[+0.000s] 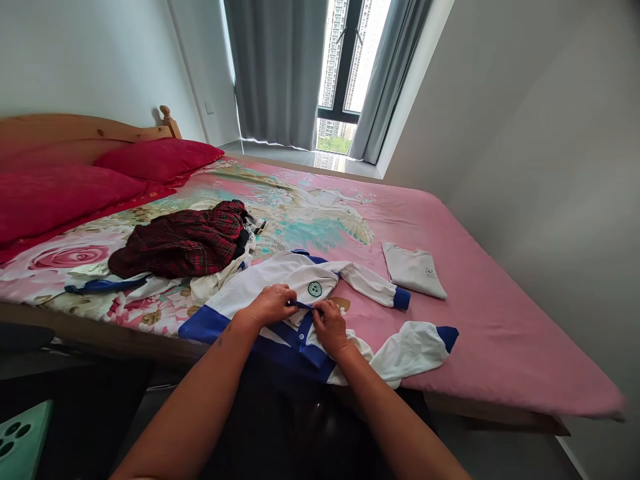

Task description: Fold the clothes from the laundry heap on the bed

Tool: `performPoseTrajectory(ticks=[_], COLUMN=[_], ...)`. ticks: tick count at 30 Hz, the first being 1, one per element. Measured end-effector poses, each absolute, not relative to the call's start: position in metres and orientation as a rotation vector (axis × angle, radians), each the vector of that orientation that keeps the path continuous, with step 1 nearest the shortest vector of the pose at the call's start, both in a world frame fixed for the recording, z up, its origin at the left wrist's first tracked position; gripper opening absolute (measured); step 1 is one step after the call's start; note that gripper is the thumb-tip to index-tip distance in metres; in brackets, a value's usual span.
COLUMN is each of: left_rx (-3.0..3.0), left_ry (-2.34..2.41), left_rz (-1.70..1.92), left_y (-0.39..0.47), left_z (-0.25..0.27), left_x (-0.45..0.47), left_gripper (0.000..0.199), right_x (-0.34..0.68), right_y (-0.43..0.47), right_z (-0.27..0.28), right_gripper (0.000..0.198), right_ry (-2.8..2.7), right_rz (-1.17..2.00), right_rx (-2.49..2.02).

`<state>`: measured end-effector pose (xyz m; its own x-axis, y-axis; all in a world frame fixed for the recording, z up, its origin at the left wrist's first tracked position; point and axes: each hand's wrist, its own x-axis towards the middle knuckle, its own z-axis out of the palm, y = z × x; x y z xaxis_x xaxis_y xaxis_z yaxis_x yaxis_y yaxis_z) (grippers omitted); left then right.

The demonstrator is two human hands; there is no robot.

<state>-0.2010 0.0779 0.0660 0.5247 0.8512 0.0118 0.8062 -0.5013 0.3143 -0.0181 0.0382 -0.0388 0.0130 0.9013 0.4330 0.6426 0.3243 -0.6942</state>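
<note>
A white and blue long-sleeved shirt (280, 275) lies spread at the near edge of the bed, with a round green badge on its chest and blue cuffs. Its two sleeves stretch to the right. My left hand (273, 304) pinches the blue button placket at the front of the shirt. Close beside it, my right hand (330, 325) has its fingers closed on the same blue strip. A button shows on the blue part just below my hands. The fingertips partly hide the cloth between them.
A heap of clothes with a dark red plaid garment (185, 240) lies to the left. Right of the shirt sits a folded light grey garment (414, 269). Red pillows (155, 160) rest by the wooden headboard (75, 130). A green phone (25, 440) is at lower left.
</note>
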Motion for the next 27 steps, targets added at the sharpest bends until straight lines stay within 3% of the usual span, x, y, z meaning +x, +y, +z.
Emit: performPoseTrajectory(ticks=[4, 7, 9, 11, 17, 27], left_rx=[2.421, 2.248, 2.244, 2.35, 2.478, 2.489], left_ry=[1.299, 0.937, 0.818, 0.928, 1.453, 1.536], left_rz=[0.618, 0.228, -0.088, -0.203, 0.078, 0.034], left_y=[0.06, 0.04, 0.03, 0.029, 0.055, 0.063], left_z=[0.083, 0.083, 0.074, 0.062, 0.04, 0.019], left_x=[-0.189, -0.176, -0.169, -0.164, -0.159, -0.146], left_gripper=[0.022, 0.031, 0.023, 0.019, 0.029, 0.023], right_x=[-0.016, -0.015, -0.013, -0.012, -0.01, -0.008], right_y=[0.039, 0.042, 0.043, 0.044, 0.044, 0.041], right_z=[-0.038, -0.04, -0.042, -0.044, -0.048, -0.055], right_gripper=[0.011, 0.008, 0.008, 0.007, 0.005, 0.009], right_ry=[-1.671, -1.648, -1.627, -1.613, -1.58, -1.611], right_rz=[0.4, 0.456, 0.488, 0.512, 0.524, 0.42], right_rx=[-1.454, -1.47, -1.456, -1.427, -1.392, -1.395])
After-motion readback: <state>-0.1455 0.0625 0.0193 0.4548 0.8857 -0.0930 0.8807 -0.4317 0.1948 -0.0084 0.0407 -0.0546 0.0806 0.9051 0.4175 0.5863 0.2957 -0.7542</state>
